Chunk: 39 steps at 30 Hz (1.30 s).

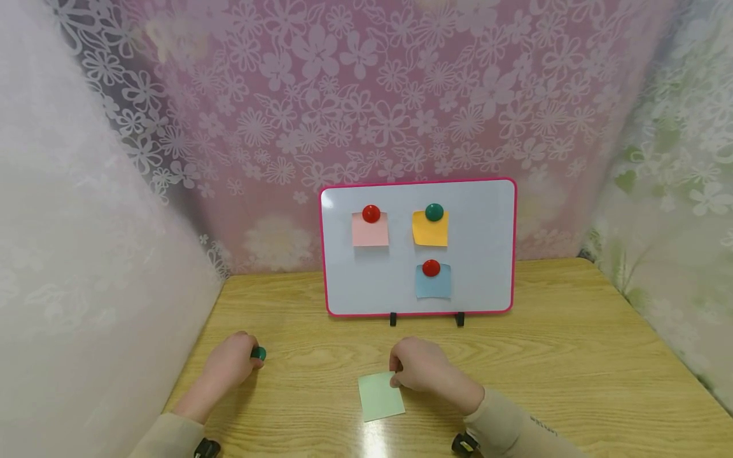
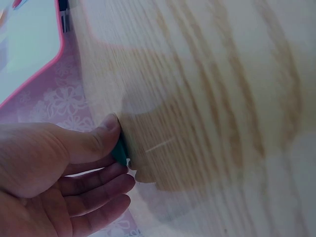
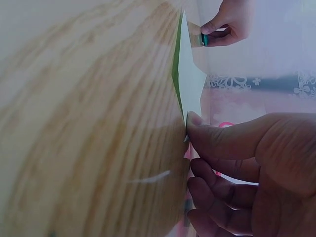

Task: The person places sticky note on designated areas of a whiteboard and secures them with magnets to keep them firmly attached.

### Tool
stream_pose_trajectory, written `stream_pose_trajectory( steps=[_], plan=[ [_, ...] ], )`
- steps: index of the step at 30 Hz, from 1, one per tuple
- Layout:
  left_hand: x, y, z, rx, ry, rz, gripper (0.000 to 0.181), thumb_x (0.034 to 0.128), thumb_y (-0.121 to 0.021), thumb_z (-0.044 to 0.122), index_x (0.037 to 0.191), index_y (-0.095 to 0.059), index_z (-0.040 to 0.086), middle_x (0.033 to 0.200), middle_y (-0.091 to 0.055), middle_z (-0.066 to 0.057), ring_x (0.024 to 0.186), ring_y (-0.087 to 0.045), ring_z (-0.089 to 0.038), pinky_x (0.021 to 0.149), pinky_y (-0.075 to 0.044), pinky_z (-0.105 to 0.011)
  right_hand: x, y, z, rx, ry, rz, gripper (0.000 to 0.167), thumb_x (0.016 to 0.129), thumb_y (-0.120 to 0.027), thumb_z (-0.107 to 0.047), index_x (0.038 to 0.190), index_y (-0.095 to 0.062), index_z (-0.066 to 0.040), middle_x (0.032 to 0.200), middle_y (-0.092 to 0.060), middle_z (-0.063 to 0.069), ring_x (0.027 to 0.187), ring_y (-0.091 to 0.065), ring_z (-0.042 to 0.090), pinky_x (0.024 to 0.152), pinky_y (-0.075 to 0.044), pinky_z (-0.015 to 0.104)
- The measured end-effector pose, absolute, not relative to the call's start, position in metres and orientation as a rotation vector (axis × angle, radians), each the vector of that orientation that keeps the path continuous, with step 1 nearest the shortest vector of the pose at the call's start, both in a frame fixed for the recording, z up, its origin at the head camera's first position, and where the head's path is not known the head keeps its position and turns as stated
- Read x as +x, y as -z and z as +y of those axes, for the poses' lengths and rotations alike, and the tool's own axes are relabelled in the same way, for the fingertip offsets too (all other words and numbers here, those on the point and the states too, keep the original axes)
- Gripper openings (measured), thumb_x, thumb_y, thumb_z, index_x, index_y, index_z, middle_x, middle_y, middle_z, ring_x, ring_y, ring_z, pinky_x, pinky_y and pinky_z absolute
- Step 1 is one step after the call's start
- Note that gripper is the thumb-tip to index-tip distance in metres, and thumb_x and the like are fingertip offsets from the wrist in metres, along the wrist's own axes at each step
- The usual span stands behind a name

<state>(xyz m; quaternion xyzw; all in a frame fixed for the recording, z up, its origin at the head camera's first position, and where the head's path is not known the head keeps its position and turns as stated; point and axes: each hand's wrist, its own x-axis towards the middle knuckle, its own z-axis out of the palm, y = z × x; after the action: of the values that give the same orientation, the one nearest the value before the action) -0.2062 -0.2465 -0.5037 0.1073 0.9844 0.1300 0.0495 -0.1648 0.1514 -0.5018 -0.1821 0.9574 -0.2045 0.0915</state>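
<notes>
At the left of the table, my left hand (image 1: 230,357) pinches a round green magnet (image 1: 260,353) between thumb and fingers. The left wrist view shows that magnet (image 2: 120,152) edge-on under the thumb, close above the wood. My right hand (image 1: 422,366) pinches the upper right corner of a pale green sticky note (image 1: 380,397), in front of the whiteboard. Seen from the right wrist, the note (image 3: 190,74) is partly lifted from the tabletop, and its corner lies by the thumb tip. The remaining right fingers (image 3: 217,192) are loosely bent.
A pink-framed whiteboard (image 1: 481,254) stands on black feet (image 1: 460,319) at the back of the wooden table (image 1: 303,388). On it, red and green magnets hold a pink note (image 1: 369,234), an orange note (image 1: 431,233) and a blue note (image 1: 433,286). Flowered curtains (image 1: 275,127) surround the table.
</notes>
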Motion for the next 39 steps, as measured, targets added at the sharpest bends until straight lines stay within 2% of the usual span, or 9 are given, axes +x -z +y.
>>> stream_pose_trajectory(
  steps=[12,19,25,39],
  plan=[
    [-0.207,0.504,-0.247,0.353,-0.395,3.004,0.019,0.0896,-0.088,0.012,0.095,-0.073,0.001,0.087,-0.06,-0.005,0.072,-0.055,-0.017,0.063,-0.051,-0.035,-0.165,0.503,0.154,-0.551,0.644,2.84,0.026,0.081,-0.096,-0.022,0.076,-0.071,-0.022,0.076,-0.058,-0.013,0.069,-0.052,0.009,0.063,-0.05,0.034],
    [-0.207,0.502,-0.251,0.374,-0.381,3.001,0.023,0.0881,-0.089,0.015,0.098,-0.074,0.001,0.09,-0.065,-0.005,0.077,-0.064,-0.019,0.066,-0.057,-0.039,-0.166,0.505,0.156,-0.562,0.662,2.829,0.026,0.081,-0.096,-0.023,0.076,-0.07,-0.024,0.075,-0.058,-0.014,0.069,-0.052,0.009,0.063,-0.049,0.034],
    [-0.208,0.501,-0.253,0.391,-0.332,3.014,0.025,0.087,-0.091,0.021,0.097,-0.076,0.003,0.09,-0.068,-0.006,0.078,-0.067,-0.02,0.066,-0.058,-0.041,-0.165,0.506,0.157,-0.56,0.685,2.821,0.026,0.082,-0.095,-0.023,0.077,-0.07,-0.024,0.075,-0.058,-0.014,0.067,-0.052,0.008,0.062,-0.048,0.033],
    [-0.207,0.5,-0.25,0.385,-0.361,3.017,0.025,0.0892,-0.089,0.026,0.087,-0.071,0.009,0.081,-0.063,-0.001,0.068,-0.053,-0.014,0.058,-0.045,-0.034,-0.166,0.506,0.162,-0.574,0.696,2.807,0.022,0.087,-0.091,-0.023,0.077,-0.071,-0.024,0.077,-0.06,-0.014,0.069,-0.053,0.008,0.063,-0.049,0.035]
  ],
)
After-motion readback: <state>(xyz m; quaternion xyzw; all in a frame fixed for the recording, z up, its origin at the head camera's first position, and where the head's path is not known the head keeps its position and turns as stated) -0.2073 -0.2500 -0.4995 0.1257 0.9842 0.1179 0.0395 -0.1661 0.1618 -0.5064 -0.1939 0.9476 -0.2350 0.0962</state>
